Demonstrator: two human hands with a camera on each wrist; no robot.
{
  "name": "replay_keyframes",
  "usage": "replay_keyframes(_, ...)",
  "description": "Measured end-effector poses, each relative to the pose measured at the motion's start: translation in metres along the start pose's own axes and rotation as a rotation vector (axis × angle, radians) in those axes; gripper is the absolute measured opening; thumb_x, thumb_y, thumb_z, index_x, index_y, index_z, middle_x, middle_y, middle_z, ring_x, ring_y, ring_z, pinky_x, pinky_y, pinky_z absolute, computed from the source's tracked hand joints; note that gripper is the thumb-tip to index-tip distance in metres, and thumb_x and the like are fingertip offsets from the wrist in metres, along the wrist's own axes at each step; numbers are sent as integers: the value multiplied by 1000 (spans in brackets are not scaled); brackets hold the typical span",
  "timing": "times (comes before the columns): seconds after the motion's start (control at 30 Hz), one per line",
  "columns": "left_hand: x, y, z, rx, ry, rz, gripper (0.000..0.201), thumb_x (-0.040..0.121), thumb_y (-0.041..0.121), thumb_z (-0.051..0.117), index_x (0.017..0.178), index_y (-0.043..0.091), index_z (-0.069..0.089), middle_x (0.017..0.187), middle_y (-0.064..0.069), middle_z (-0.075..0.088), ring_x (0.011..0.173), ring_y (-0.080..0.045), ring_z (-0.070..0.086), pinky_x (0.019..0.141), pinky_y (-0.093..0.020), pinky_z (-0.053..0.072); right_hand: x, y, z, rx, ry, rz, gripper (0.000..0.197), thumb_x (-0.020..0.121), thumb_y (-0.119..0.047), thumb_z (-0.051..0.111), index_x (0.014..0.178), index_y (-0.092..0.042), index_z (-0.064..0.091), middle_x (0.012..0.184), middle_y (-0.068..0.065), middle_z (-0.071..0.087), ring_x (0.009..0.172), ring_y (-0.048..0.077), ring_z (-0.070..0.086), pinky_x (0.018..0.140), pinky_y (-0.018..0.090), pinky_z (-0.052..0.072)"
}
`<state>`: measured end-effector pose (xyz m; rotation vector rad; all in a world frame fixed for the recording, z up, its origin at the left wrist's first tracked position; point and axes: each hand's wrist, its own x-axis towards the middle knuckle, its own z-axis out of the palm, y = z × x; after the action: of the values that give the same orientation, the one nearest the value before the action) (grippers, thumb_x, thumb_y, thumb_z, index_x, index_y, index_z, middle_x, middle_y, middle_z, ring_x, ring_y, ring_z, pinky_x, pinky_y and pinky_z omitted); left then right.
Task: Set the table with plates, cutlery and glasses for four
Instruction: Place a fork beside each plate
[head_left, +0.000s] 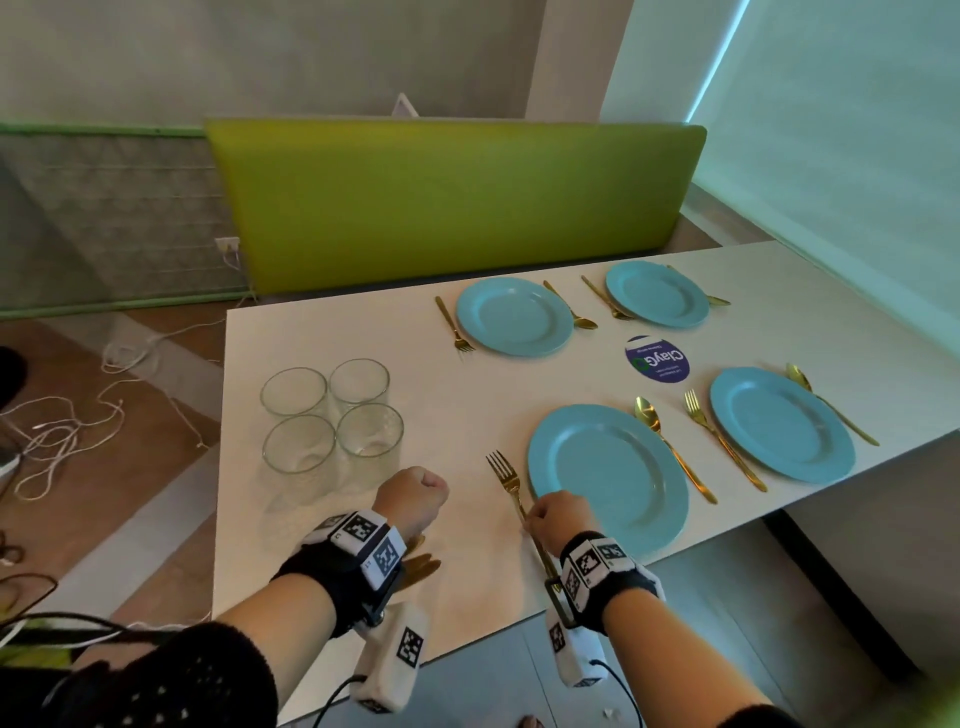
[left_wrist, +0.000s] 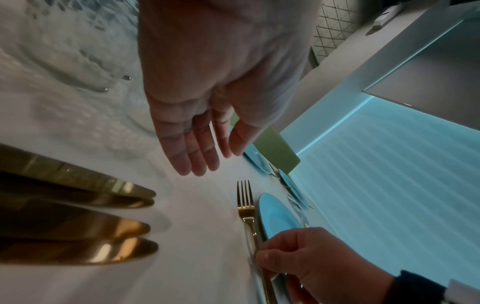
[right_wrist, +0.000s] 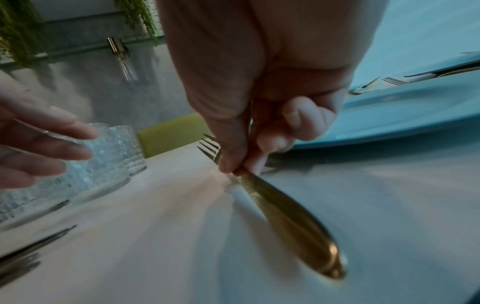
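The right hand (head_left: 558, 519) pinches the slim, shiny gold fork (head_left: 506, 483) by its handle, tines pointing away, just left of the nearest blue plate (head_left: 608, 478); the left hand (left_wrist: 207, 102) hovers with fingers straight, holding nothing.

right hand (right_wrist: 259, 98) pinching gold fork (right_wrist: 285, 216), beside blue plate (right_wrist: 389, 115)

Head camera looks down over the counter (head_left: 332, 332) from above. Both wrist cameras sit low, close, sharing the gold fork (left_wrist: 245, 205).
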<state>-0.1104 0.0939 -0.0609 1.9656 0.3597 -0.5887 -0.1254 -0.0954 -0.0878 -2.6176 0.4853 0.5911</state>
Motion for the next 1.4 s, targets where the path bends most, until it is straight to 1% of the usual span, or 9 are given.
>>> replay_keyframes(0.2,1,-6,-8,28,2,15,17,88,16,53,73,23,56,90,-5,66,86,-23,63,86,-35,53,5,-10,7,-27,80,38,20,88,-21,56,100,-17,71,104,8,69,97,25,66,86,33,55)
replay_keyframes(0.33,3,-7,-9,23,-1,29,17,89,15,52,74,22,56,88,-3,64,78,-19,61,78,-30,52,10,-11,7,-52,114,68,20,87,-25,57,100,-16,69,102,7,69,95,25,65,82,31,55)
replay_keyframes(0.53,4,-15,-12,43,8,14,20,90,12,51,74,22,55,86,-2,62,78,-18,61,81,-31,53,17,-6,3,-33,160,125,25,81,-31,65,98,-12,63,98,8,67,90,25,65,76,30,53)
replay_keyframes(0.83,6,-16,-15,25,17,-9,18,90,14,52,74,21,56,81,1,62,74,-17,61,82,-33,54,20,-1,1,-22,171,152,32,81,-36,68,100,-11,61,98,8,67,90,25,64,73,30,51)
replay_keyframes(1.03,6,-20,-17,16,21,-3,18,90,14,52,75,21,55,81,-1,62,70,-15,60,76,-29,53,20,-1,1,-28,177,155,33,80,-37,69,100,-11,62,94,7,67,82,24,61,72,30,52)
replay_keyframes(1.2,6,-29,-23,40,39,-15,16,91,13,52,76,21,56,84,-2,62,75,-18,59,73,-28,52,19,-2,0,-32,169,155,33,80,-37,69,100,-11,62,97,8,68,90,25,65,73,30,52)
replay_keyframes(1.27,6,-34,-25,66,50,-22,17,90,14,52,76,21,56,84,-1,62,78,-18,60,78,-30,53,19,-3,-1,-30,171,152,33,80,-36,69,100,-11,63,96,8,68,89,25,65,74,30,53)
replay_keyframes(1.33,7,-39,-28,122,66,-22,11,90,17,53,82,20,58,94,-2,65,93,-21,63,88,-31,51,18,-4,0,-30,173,149,32,80,-36,69,99,-11,63,93,7,67,87,25,65,73,30,54)
replay_keyframes(1.4,7,-44,-31,228,81,-21,11,91,21,54,98,16,61,109,-4,65,106,-22,60,92,-28,47,16,-3,0,-25,177,145,32,80,-36,68,99,-11,63,92,6,66,86,24,65,73,30,54)
